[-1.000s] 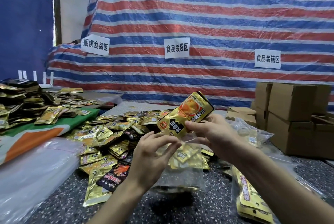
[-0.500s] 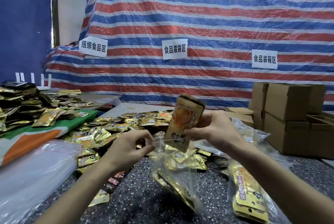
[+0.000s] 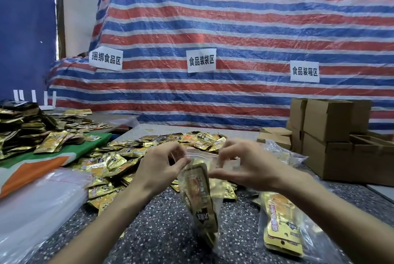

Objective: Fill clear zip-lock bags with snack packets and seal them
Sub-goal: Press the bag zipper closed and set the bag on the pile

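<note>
Left hand (image 3: 162,171) & right hand (image 3: 245,166) each pinch the zip-lock bag (image 3: 215,203) by its top corners, grip closed on the rim. Bag hangs over the surface (image 3: 162,234) w/ snack packet (image 3: 199,196) inside, held taut, prob. so the zip lines up.

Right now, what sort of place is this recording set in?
Probably a makeshift food-packing workstation: paper zone signs taped to a striped tarp, a heap of gold snack packets on the table, and stacked cardboard boxes at the right.
</note>
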Tool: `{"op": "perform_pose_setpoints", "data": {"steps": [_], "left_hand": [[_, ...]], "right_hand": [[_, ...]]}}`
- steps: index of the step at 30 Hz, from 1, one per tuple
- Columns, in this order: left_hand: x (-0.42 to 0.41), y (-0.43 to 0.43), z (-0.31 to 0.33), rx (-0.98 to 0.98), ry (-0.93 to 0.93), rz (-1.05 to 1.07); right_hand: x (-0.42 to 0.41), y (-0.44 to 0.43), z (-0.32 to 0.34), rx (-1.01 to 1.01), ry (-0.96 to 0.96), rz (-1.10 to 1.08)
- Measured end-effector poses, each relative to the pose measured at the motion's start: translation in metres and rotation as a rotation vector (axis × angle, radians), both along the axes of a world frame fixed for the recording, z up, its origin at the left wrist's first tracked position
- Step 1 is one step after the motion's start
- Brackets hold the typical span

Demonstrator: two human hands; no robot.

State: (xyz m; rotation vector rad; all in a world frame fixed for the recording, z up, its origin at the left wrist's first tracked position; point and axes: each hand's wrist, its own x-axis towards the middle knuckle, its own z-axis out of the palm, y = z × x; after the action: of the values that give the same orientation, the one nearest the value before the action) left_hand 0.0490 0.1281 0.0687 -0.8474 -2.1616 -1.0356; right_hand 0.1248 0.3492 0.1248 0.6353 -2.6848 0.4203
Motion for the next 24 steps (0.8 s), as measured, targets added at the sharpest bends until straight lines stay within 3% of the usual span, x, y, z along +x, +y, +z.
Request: {"op": "perform_pose_setpoints", "data": {"steps": [3,8,12,15,20,24], "left_hand": [[0.003,-0.005,0.01,-0.128,0.011,-0.061],[0.001,-0.019,0.038,-0.614,-0.069,-0.057],[0.004,-0.008,0.049,-0.867,-0.022,-0.029],[0.011,-0.001,0.059,-0.8,-0.009,-0.08],[0.019,0.0,0.066,-0.445,0.132,-0.162],[0.02,0.001,0.062,-0.508,0.083,-0.161]], "right_hand": [[0.003,0.015,0.002,-0.015,0.043,0.005],[0.011,0.033,0.004,-0.001,0.051,0.031],[0.017,0.036,0.002,0.229,0.077,-0.043],[0.017,0.036,0.002,0.309,0.017,-0.121],[0.022,0.048,0.01,0.03,0.064,-0.137],[0.024,0.049,0.01,0.006,-0.044,-0.129]]}}
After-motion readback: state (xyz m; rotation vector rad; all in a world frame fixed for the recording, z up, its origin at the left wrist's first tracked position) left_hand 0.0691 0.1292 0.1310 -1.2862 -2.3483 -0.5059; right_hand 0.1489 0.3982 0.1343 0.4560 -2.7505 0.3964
